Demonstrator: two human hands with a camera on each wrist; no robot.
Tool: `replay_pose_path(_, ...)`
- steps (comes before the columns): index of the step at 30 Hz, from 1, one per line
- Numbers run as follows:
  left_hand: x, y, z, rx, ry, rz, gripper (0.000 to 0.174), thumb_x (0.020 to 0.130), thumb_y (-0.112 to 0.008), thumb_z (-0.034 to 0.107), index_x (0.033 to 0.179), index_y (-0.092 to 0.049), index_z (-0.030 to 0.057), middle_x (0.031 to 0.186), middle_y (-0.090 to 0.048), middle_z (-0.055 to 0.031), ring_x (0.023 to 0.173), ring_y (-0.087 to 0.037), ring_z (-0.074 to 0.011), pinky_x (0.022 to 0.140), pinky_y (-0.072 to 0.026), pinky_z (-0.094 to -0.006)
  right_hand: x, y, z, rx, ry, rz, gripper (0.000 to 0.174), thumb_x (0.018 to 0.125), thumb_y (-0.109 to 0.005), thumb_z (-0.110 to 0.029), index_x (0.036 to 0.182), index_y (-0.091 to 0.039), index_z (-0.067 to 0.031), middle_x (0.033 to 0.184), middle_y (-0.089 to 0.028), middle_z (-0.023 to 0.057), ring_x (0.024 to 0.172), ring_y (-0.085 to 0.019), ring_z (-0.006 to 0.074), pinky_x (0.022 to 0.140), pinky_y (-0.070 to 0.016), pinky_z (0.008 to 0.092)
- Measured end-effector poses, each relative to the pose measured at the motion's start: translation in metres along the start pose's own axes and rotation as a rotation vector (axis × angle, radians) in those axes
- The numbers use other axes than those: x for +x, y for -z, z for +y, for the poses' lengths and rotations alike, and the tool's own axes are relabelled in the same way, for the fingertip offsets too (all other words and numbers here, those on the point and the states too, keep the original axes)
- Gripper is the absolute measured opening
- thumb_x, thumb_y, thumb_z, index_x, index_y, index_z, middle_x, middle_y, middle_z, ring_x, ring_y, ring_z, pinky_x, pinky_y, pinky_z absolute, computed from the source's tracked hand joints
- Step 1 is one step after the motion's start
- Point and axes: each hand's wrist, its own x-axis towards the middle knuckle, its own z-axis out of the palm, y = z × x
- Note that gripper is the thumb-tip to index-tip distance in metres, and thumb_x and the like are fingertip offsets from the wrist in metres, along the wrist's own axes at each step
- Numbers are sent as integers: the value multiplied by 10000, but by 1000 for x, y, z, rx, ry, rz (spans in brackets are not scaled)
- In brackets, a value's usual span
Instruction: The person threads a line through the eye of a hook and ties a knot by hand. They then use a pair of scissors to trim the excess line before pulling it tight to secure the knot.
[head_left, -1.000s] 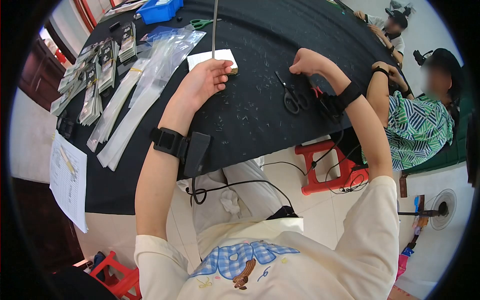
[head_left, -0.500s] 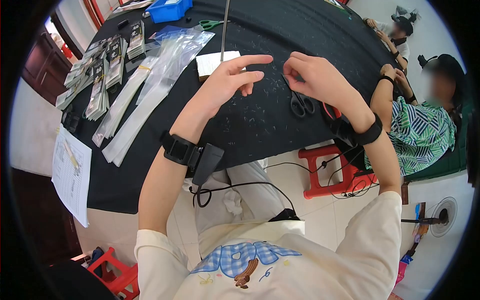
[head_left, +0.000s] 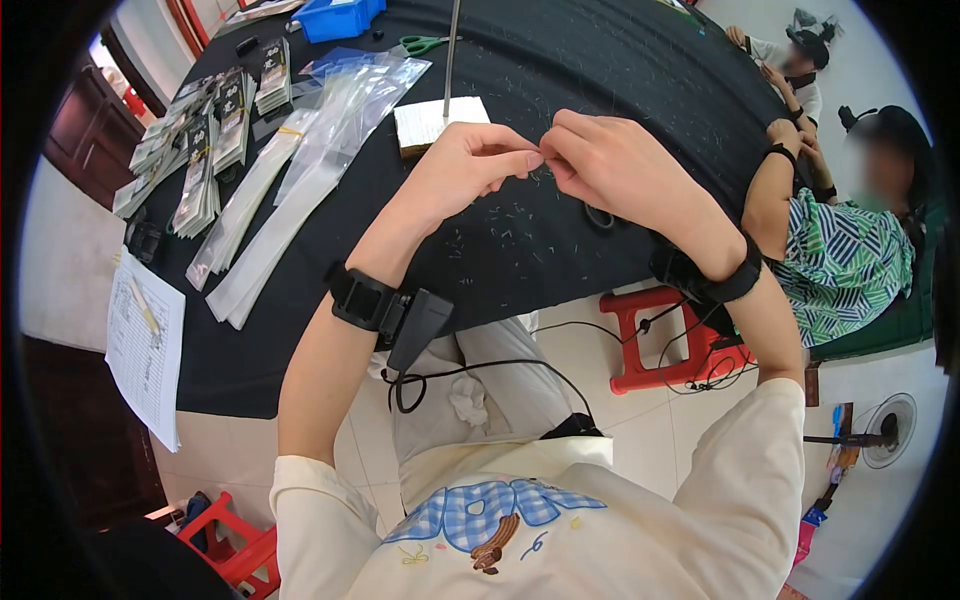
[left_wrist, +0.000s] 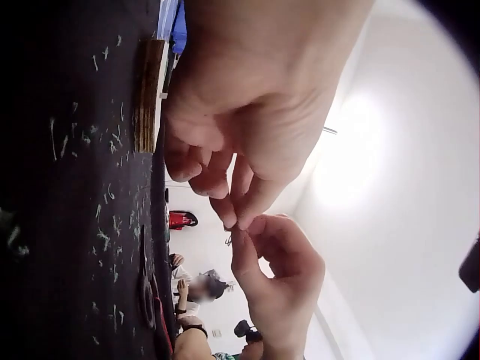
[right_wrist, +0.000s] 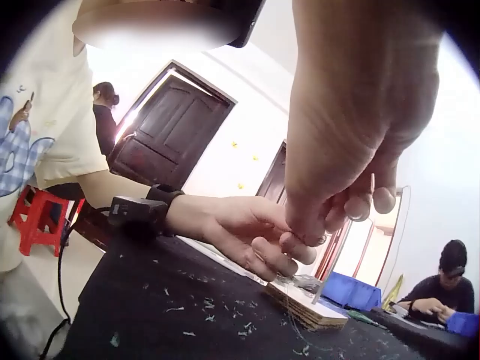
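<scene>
Left hand [head_left: 455,178] and right hand [head_left: 632,168] meet at the fingertips above the black-covered table. Between their pinching thumbs and forefingers is something very thin, like a thread [right_wrist: 291,313], which trails below them in the right wrist view; its ends cannot be made out. Behind the left hand lies a block [head_left: 425,122] with a white top and layered brown edge, and a thin metal rod [head_left: 453,62] stands upright on it. Black scissors [left_wrist: 146,291] lie on the table, mostly hidden under the right hand in the head view.
Short thread scraps dot the black cloth [head_left: 490,255]. To the left are clear plastic sleeves [head_left: 320,150], stacks of printed packets [head_left: 233,115] and a written sheet [head_left: 145,350]. Green-handled scissors [head_left: 420,45] and a blue bin [head_left: 338,20] stand farther back. Other people sit at the right.
The left hand has come off the block and rod and turned rightward. The right hand has moved left from beside the black scissors, and the fingertips of both hands now meet.
</scene>
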Motion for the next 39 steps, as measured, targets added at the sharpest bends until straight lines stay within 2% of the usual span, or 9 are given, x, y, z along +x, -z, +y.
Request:
replay_pose_path(11, 1, -2, 0, -12, 34, 92, 156, 798, -595, 156, 852, -636, 16, 626, -503, 28, 536, -394, -31, 486, -313, -179, -4, -8, 0, 271, -179, 47, 99, 762, -578, -106, 783, -531, -22, 743, -524, 85, 636, -570, 221, 576, -469, 291)
replay_pose_path(14, 2, -2, -1, -31, 30, 115, 152, 794, -591, 151, 854, -637, 19, 622, -496, 30, 537, -394, -31, 487, -308, -178, -6, -7, 3, 441, -253, 94, 84, 767, -587, -93, 807, -559, -25, 753, -550, 78, 605, -564, 193, 555, -457, 273)
replay_pose_path(20, 1, -1, -3, -1, 13, 118, 159, 804, -583, 168, 857, -640, 29, 616, -492, 29, 533, -391, -30, 484, -301, -176, -15, -19, 10, 703, -554, 85, 148, 796, -594, -137, 878, -626, -18, 749, -614, 62, 574, -533, 104, 531, -429, 226)
replay_pose_path(23, 1, -2, -4, -2, 3, 132, 159, 811, -580, 175, 856, -639, 34, 611, -486, 30, 532, -390, -29, 482, -297, -176, -15, -23, 7, 877, -582, 1, 205, 802, -600, -182, 897, -632, -3, 743, -629, 70, 587, -533, 81, 527, -425, 219)
replay_pose_path(25, 2, 0, -7, -5, -5, 143, 157, 814, -579, 177, 854, -637, 37, 607, -480, 31, 532, -388, -29, 480, -295, -178, -10, -19, 2, 996, -711, -96, 247, 802, -606, -215, 900, -632, 10, 727, -625, 66, 607, -541, 74, 539, -431, 214)
replay_pose_path(28, 3, 1, -9, 6, -47, 139, 149, 818, -577, 176, 844, -629, 40, 601, -466, 36, 533, -386, -26, 479, -292, -176, -9, -26, -1, 943, -694, 5, 246, 800, -612, -217, 890, -634, 11, 704, -613, 52, 598, -534, 71, 539, -426, 208)
replay_pose_path(32, 4, 2, -10, -20, -51, 137, 128, 818, -575, 158, 831, -620, 39, 601, -456, 42, 538, -386, -24, 480, -290, -173, -5, -26, -2, 954, -742, -32, 244, 797, -615, -218, 882, -634, 10, 671, -598, 41, 576, -527, 71, 526, -418, 204)
replay_pose_path(34, 4, 2, -11, -26, -56, 137, 123, 818, -574, 153, 831, -619, 39, 602, -456, 43, 539, -386, -24, 481, -290, -172, -6, -31, -2, 968, -717, 13, 213, 828, -594, -217, 903, -620, -19, 603, -528, -41, 503, -403, 14, 439, -301, 165)
replay_pose_path(39, 4, 2, -10, -18, -53, 132, 124, 819, -573, 153, 834, -620, 39, 607, -458, 40, 539, -386, -24, 484, -292, -172, -6, -33, -2, 1063, -770, -1, 216, 824, -600, -208, 918, -619, -14, 582, -501, -45, 495, -392, 16, 436, -294, 167)
